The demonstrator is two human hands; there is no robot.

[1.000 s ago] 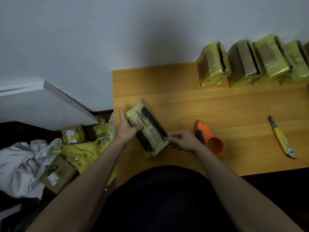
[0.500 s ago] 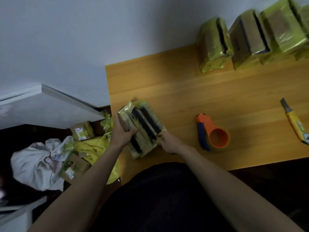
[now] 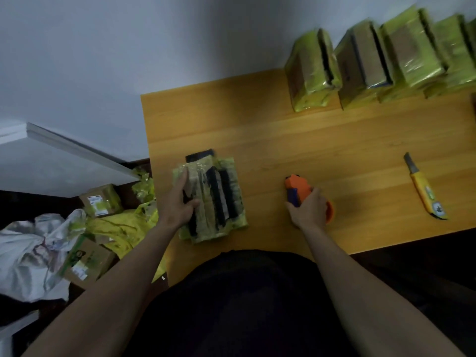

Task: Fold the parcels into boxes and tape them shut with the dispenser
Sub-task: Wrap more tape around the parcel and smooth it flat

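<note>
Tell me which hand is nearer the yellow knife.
Right. The right hand grips the tape dispenser, left of the knife; the left hand rests on the parcel, farther left.

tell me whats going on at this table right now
A person is wrapping parcels. The left hand rests on a yellow-green taped parcel lying near the wooden table's left edge, while the right hand grips the orange tape dispenser beside it. A row of finished parcels stands along the wall, and a yellow utility knife lies untouched at right.
</note>
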